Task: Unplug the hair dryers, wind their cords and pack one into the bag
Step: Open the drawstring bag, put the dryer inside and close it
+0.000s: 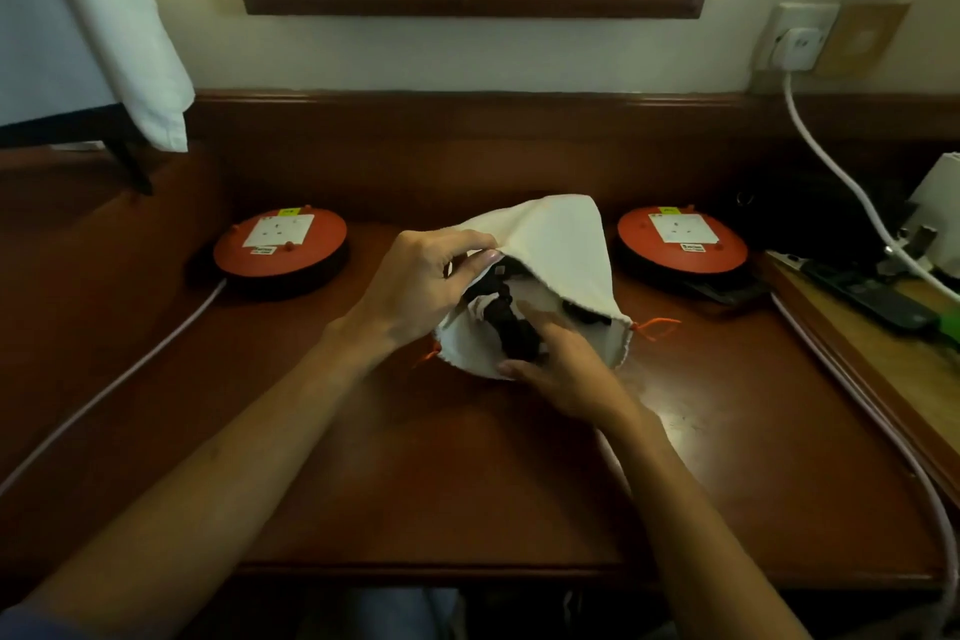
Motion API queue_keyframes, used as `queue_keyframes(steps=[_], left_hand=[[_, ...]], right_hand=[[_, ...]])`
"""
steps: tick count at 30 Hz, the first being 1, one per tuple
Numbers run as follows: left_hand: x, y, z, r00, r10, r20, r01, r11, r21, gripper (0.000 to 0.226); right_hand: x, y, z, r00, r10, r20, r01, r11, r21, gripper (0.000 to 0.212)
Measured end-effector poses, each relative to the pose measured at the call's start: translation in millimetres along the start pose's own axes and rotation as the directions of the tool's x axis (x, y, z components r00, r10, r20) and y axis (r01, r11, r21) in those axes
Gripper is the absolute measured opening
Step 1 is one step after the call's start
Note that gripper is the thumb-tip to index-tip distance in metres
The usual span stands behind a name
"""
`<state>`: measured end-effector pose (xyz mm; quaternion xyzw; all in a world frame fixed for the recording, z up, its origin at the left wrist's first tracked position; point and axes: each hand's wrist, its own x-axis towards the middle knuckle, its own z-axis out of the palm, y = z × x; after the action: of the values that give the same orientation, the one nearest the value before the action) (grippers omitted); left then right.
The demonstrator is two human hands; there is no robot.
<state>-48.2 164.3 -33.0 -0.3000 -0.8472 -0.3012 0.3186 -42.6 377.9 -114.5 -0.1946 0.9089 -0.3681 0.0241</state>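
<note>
Right hand (563, 369) fingers apparently grip dryer (514, 327) inside bag (561, 244).

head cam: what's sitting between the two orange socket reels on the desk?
The cream bag, mouth held open by the left hand, right hand pushing the black hair dryer in. Head view.

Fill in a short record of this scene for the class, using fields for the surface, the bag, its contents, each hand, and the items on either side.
surface: dark wooden desk
bag: cream drawstring bag, mouth open toward the person
contents: black hair dryer partly inside
left hand: holds the bag's upper edge up
right hand: at the bag's mouth, on the dryer
sides: two orange socket reels, nothing plugged in
</note>
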Motion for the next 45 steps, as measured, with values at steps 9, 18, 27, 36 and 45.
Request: queue_keyframes(steps=[9,18,27,36,45], left_hand=[[-7,14,13,0.998,-0.001,0.062,0.002,1.000,-0.008,0.020],[-18,5,17,0.974,-0.127,0.186,0.128,0.992,0.010,0.021],[-57,-6,68,0.949,-0.172,0.263,0.090,0.951,0.297,0.023],[-71,-29,47,0.916,-0.330,0.230,0.297,0.940,0.165,0.057],[-134,-47,11,0.782,-0.605,0.151,0.563,0.789,0.248,0.033]], right_hand=[[12,-19,16,0.980,-0.110,-0.168,0.021,0.890,-0.456,0.073],[-11,-7,7,0.957,-0.099,-0.272,0.028,0.967,-0.255,0.047],[-35,59,-42,0.870,0.173,-0.462,-0.399,0.798,-0.452,0.051],[-38,79,-46,0.920,0.170,-0.352,-0.240,0.957,-0.166,0.024],[-62,78,-42,0.833,0.261,-0.488,-0.242,0.965,0.102,0.011]])
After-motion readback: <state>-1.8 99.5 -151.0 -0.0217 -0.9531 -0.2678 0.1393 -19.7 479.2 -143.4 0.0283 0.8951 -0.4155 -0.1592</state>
